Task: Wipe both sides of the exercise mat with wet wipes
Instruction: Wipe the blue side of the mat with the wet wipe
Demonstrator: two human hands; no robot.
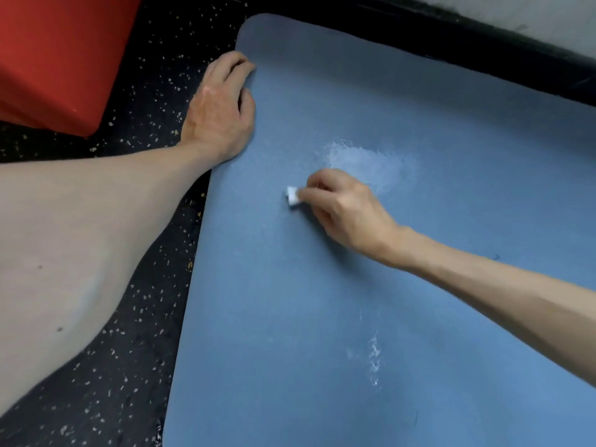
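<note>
- The blue mat (322, 301) lies flat on a dark speckled floor (129, 366), matte, with a rounded corner at 12 o'clock.
- A wet shiny patch (364, 162) sits at 1 o'clock from the right hand (345, 214), which pinches a small white wipe (293, 195) against the mat.
- The left hand (219, 108) rests on the mat's edge at 10 o'clock with bent fingers. I cannot tell if it grips.

Black floor (129, 366), flecked with pale chips. Blue exercise mat (290, 317) lies flat on it (wet sheen in patches). A red block (58, 53) sits near the mat's far-left corner.
</note>
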